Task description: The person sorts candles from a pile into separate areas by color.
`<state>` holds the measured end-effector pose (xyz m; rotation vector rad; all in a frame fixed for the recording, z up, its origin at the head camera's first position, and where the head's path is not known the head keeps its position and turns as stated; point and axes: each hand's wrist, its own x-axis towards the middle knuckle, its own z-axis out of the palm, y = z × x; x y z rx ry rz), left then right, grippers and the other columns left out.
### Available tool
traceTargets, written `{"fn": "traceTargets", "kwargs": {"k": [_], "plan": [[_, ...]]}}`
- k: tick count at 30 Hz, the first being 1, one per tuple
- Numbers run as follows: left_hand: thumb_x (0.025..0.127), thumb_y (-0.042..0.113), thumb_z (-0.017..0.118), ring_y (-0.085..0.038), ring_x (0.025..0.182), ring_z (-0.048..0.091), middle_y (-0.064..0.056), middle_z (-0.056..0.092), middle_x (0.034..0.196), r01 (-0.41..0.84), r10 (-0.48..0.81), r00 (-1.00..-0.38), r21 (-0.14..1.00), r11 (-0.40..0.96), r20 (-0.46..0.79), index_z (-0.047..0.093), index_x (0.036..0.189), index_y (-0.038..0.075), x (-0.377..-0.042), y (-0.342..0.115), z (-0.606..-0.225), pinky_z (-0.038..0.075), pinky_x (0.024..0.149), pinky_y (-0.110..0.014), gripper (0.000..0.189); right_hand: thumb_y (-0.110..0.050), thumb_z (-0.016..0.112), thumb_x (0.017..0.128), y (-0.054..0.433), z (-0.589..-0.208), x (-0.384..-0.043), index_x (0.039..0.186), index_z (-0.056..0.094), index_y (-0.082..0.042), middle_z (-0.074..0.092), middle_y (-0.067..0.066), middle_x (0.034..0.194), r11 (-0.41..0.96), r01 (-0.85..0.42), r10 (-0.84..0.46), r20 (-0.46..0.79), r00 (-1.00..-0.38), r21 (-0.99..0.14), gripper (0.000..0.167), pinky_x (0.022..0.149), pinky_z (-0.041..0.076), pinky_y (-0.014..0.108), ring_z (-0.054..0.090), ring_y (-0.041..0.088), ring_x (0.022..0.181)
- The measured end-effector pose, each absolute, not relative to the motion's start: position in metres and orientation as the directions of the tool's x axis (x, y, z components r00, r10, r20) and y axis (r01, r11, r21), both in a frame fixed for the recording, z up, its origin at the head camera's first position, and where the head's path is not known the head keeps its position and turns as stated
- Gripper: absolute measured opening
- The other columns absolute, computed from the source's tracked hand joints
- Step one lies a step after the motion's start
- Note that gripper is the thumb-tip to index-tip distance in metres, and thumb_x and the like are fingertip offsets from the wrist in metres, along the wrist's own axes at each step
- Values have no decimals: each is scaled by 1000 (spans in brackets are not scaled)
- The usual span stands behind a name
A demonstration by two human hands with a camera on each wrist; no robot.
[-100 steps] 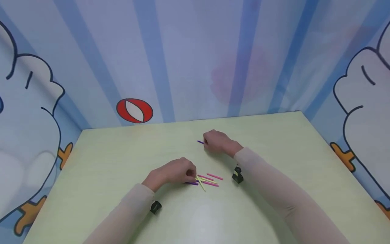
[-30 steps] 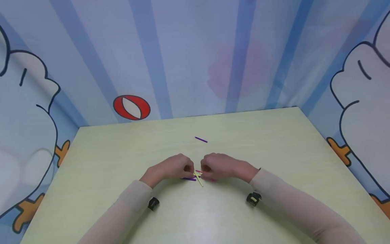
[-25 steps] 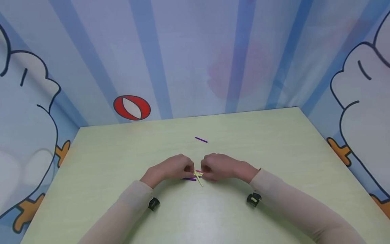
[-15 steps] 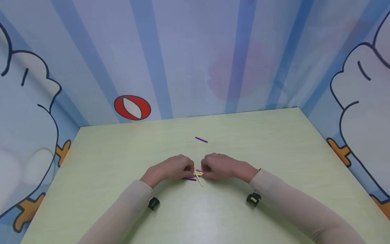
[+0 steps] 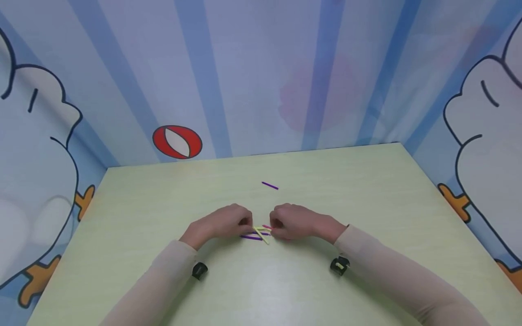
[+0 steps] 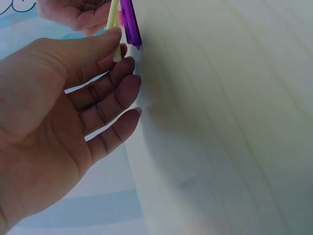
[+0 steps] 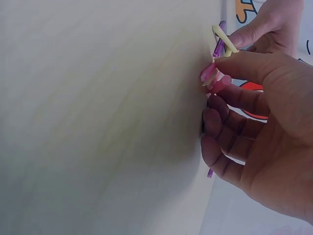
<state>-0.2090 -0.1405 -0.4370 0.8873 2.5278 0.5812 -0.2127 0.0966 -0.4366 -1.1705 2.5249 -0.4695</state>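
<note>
In the head view, my left hand (image 5: 226, 222) and right hand (image 5: 299, 221) face each other over a small heap of thin coloured sticks on the table. My left thumb and forefinger pinch a yellow stick (image 6: 116, 53), which slants across the heap. Purple sticks (image 5: 251, 237) lie below and beside the left fingertips. In the right wrist view, my right thumb and forefinger pinch pink sticks (image 7: 209, 72), with a bit of yellow between them; how many is hidden. Farther back, apart from the heap, lies a single purple stick (image 5: 270, 185).
The pale yellow-green table (image 5: 261, 285) ends at a blue striped backdrop (image 5: 261, 81) at the back, with cartoon-printed panels at both sides. A small black device (image 5: 200, 270) hangs under the left wrist, another (image 5: 340, 266) under the right.
My right hand has left the single purple stick at the back and come down to the heap. Just now my left hand shifts slightly left, and the yellow stick moves with it.
</note>
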Motion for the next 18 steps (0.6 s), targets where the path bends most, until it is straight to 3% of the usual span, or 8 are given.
{"fn": "traceTargets", "kwargs": {"k": [18], "plan": [[95,22,71,-14,74,55,7,60,78,417,571,-794,499,760,-207,70,93,17,-210,-158,-422,48,73,-31,6,-20,69,93,98,-439,-215,86,64,-15,54,-5,78,594,-673,-784,-130,-607,-441,10,64,44,27,49,10,71]]}}
